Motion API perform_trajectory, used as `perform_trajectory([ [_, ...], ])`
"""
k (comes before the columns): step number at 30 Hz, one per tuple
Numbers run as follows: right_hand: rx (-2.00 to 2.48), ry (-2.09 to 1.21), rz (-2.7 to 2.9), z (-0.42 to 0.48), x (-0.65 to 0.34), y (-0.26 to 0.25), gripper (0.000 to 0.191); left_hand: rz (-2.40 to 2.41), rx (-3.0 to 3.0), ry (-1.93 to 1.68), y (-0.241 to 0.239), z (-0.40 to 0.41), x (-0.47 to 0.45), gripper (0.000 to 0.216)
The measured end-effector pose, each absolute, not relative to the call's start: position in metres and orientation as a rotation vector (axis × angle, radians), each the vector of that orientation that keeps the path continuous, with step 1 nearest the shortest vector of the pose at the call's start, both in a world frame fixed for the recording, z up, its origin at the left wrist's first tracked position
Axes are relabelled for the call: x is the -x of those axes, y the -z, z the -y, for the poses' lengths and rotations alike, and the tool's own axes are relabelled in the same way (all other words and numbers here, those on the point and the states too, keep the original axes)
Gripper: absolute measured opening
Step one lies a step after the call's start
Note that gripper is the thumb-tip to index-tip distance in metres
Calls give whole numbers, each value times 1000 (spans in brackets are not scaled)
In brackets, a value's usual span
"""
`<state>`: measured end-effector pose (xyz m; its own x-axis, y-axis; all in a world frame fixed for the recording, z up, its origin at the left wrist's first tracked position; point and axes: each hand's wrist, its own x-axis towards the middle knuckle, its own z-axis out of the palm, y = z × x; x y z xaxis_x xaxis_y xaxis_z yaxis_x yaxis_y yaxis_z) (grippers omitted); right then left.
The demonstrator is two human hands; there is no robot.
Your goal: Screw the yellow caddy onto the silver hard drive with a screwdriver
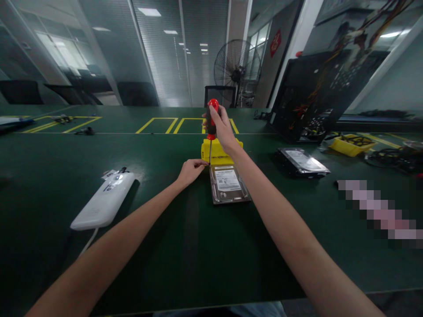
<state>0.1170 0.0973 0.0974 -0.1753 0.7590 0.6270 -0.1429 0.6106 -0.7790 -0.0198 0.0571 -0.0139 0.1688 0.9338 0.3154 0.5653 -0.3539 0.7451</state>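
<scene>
My right hand (224, 127) is wrapped round the red and black handle of a screwdriver (211, 119), held upright with its shaft pointing down. The tip meets the fingertips of my left hand (191, 171), which are pinched together at the far left corner of a hard drive (228, 182). Whatever they pinch is too small to make out. The drive lies flat, its white label facing up. Right behind it stands a yellow plastic box (218, 153), partly hidden by my right hand and wrist.
To the right lie a second hard drive (303, 162) and a yellow tray (352, 145) with black parts. An open black computer case (307, 97) stands behind them. On the left a white power bank (104, 202) trails a cable. Yellow tape marks the green table (165, 264).
</scene>
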Motion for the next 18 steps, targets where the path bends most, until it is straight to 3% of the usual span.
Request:
perform_trajectory([
  [9,517,-829,1539,-95,-112,-93,68,-1397,-1976,-996,19,-61,21,25],
  [18,526,-879,1535,-96,-114,-94,55,-1392,-2003,-993,22,-63,22,27],
])
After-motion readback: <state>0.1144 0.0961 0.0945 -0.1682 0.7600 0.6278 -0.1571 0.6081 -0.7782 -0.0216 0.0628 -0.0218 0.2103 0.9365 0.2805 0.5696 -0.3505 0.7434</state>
